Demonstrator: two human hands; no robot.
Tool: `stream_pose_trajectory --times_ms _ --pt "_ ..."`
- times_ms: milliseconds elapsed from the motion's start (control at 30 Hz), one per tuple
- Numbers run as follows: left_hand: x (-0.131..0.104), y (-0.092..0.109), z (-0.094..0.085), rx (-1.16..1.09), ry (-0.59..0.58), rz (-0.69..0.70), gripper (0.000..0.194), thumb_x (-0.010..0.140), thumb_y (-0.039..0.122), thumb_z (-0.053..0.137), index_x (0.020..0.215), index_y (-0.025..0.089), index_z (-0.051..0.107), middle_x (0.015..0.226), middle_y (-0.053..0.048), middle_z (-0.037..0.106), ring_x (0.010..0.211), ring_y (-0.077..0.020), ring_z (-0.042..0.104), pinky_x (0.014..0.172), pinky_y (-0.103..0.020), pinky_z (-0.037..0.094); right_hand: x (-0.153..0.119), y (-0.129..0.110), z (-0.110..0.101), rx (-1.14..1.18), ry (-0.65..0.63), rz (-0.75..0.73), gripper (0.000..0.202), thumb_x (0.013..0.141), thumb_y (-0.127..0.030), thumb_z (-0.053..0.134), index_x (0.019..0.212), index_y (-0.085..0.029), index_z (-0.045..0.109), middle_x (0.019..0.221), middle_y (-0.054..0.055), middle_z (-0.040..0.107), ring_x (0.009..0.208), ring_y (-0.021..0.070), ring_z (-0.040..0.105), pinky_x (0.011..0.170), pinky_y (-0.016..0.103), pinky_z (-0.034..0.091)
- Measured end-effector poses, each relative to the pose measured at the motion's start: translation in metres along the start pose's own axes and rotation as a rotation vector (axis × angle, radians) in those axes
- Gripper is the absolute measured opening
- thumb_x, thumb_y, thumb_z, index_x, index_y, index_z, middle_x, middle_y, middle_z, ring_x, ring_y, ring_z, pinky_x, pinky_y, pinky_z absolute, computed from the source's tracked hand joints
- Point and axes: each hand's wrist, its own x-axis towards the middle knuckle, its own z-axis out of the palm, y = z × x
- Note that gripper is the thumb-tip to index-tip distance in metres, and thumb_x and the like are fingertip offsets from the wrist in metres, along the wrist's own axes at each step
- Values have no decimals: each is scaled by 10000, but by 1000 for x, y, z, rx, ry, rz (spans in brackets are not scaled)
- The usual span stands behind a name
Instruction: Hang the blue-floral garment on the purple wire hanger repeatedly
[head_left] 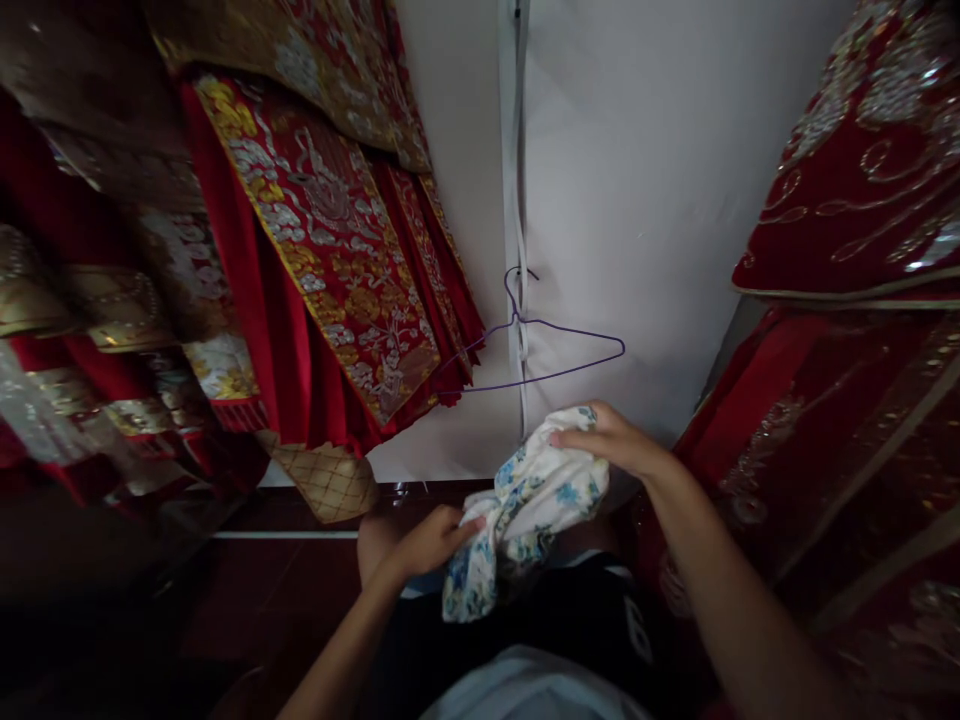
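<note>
1. Floral cloth [559, 482], soft and crumpled, white with blue flowers and small yellow touches; held up in front of the body, low and near the middle of the head view. Pinched narrow toward the left, with a loose fold drooping below.
2. Left hand [435, 542]: fingers closed on the gathered left part of the cloth, thumb pressed on top.
3. Right hand [619, 442]: fingers gripping the upper right edge, thumb laid across the fabric; remaining fingertips hidden behind the folds, exact placement impossible to tell.
4. Just beyond the cloth, a thin purple hanger [517, 317], bare, a wide triangle with rounded corners and a curved hook; left corner overlapping red fabric in this view.
5. Behind the hanger, a narrow white strap [523, 190] running down a smooth, pale wall [637, 180].
6. To the left, a red pleated skirt [296, 365] in sharp folds, under a flat pointed panel [330, 215] thick with gold and silver embroidery.
7. Below the skirt, a tan piece [326, 480] with a diamond lattice pattern.
8. To the right, a deep red garment [847, 190] with glittering silver curls and a pale edging.
9. Beneath the hands, dark shorts [581, 625] with white trim; at lower left, a dim reddish-brown floor [259, 580].
</note>
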Motion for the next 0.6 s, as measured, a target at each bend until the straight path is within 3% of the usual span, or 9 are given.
stream_pose_trajectory --times_ms 100,167,267,333,467,600 --pt "8 -8 -34 49 208 133 325 807 388 705 555 201 621 538 8 552 522 -148 464 565 -235 373 42 9 -12 -248 34 -168 116 663 -269 704 727 -172 708 668 -2 661 651 173 583 623 266 439" --pt "19 -6 -57 61 275 196 219 774 323 739 594 214 678 645 -37 658 632 -185 586 689 -245 442 69 22 -17 -323 75 -229 218 673 -251 670 864 -179 746 814 23 721 778 204 632 740 294 466" --pt "40 3 -87 24 373 154 68 699 267 787 690 214 746 929 -98 738 926 -245 665 899 -271 451 103 42 -18 -342 178 -309 382 710 -299 671 1071 -188 731 1090 70 732 1000 244 642 908 344 445" --pt "56 12 -102 -13 432 90 73 659 248 799 698 210 750 1034 -103 731 1030 -268 649 975 -292 426 117 52 -17 -378 205 -313 336 765 -414 656 983 -176 747 1009 80 748 943 250 651 876 348 449" --pt "87 31 -114 -88 513 37 45 675 197 757 665 200 713 963 -75 724 1003 -251 639 1000 -312 407 124 64 -19 -521 246 -270 461 826 -571 567 664 -164 710 632 30 661 654 200 584 642 288 391" --pt "103 47 -103 -133 562 60 106 731 178 712 641 203 661 805 -26 680 894 -202 625 942 -279 423 117 71 -21 -580 291 -258 452 824 -554 572 656 -157 708 585 17 623 602 172 529 572 272 312"
